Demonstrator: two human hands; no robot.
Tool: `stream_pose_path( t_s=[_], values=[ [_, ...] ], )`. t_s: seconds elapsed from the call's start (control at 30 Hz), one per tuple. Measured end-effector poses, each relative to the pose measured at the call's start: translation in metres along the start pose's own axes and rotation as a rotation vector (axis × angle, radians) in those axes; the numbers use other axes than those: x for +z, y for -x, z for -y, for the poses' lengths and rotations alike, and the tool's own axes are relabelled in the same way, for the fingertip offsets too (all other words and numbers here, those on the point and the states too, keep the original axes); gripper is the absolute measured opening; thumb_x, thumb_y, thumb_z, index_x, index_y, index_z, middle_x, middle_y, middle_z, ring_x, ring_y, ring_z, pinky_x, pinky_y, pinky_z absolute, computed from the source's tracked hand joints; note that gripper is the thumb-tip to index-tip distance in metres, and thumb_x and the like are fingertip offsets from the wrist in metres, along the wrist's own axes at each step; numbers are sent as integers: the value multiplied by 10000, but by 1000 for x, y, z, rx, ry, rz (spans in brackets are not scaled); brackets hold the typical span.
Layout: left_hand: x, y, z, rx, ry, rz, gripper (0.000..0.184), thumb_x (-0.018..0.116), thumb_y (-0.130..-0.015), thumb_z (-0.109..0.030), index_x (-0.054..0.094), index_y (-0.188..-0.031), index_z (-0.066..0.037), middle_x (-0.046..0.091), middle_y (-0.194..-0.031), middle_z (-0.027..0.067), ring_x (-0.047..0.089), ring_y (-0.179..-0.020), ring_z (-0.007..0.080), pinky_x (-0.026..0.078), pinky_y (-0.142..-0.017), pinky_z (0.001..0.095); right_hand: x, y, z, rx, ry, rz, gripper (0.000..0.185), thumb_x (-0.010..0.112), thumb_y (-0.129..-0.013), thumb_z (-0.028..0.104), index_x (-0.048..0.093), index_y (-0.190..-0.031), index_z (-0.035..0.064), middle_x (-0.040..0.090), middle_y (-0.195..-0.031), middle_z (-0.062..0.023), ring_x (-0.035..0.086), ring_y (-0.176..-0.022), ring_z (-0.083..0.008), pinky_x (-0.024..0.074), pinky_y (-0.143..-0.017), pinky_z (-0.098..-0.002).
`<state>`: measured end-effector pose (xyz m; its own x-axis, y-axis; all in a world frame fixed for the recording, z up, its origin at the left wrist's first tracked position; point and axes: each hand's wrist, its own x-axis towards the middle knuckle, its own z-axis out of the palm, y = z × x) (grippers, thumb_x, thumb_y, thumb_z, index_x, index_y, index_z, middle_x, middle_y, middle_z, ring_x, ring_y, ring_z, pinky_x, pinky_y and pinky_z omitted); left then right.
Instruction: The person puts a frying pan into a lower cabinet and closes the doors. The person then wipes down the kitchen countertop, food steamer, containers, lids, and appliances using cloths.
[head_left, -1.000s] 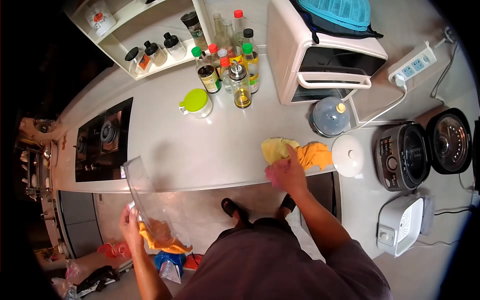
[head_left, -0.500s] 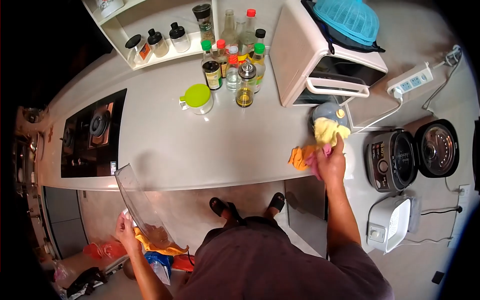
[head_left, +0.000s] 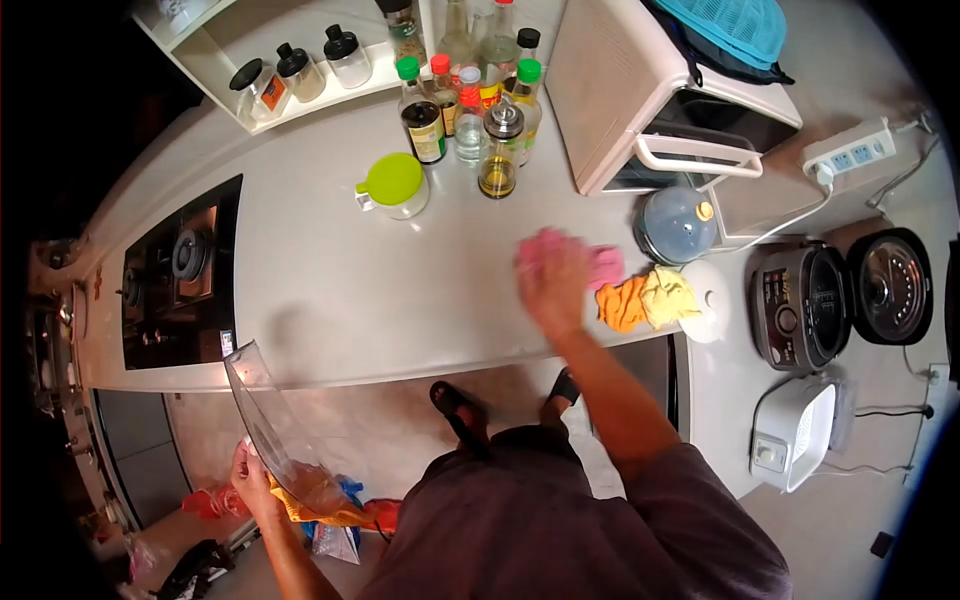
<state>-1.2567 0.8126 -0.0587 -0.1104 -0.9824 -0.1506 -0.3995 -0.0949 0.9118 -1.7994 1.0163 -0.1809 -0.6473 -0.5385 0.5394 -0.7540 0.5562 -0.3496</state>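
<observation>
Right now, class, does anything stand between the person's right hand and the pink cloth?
Nothing visible does: the right hand is on the pink cloth. The orange cloth and yellow cloth lie beside, not between.

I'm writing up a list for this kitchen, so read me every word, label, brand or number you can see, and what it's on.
No text can be read with certainty.
Dark green-capped bottle: label too small.
Jar with orange label: too small.
Cooker with open lid: front panel markings too small.
Hob sticker: too small and blurred.
</observation>
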Motion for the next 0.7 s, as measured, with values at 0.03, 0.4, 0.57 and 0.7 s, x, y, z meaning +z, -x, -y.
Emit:
stream_pose_path(
  t_s=[0.03,0.4,0.57,0.7],
  values=[
    [-2,-5,4,4,-11,8,326,638,-1063,-239,711,-1242,24,729,-1100,19,651,-965,106,517,-862,268,-26,3,38,27,-331,257,304,715,-879,148,648,-1159,48,584,-1192,-208,511,-1152,-442,387,-1057,-605],
    [-55,-36,55,49,46,12,299,623,-1068,-229,723,-1222,6,735,-1107,3,673,-934,111,537,-830,258,-79,43,-5,-77,-239,292,354,649,-859,66,677,-1206,4,629,-1316,-245,556,-1287,-458,402,-1142,-576],
    [-43,-10,49,-10,125,4,290,623,-1064,-217,723,-1219,7,734,-1102,0,673,-930,110,538,-824,259,13,82,131,-444,-536,204,202,625,-869,146,662,-999,-4,628,-1045,-230,569,-1063,-462,447,-979,-615],
    [-33,-16,49,-5,103,1,283,623,-1061,-208,723,-1217,7,734,-1098,-4,673,-927,109,539,-818,259,58,69,233,-710,-675,413,212,712,-783,147,671,-967,50,588,-1292,-211,565,-1278,-388,494,-1045,-487]
  ],
)
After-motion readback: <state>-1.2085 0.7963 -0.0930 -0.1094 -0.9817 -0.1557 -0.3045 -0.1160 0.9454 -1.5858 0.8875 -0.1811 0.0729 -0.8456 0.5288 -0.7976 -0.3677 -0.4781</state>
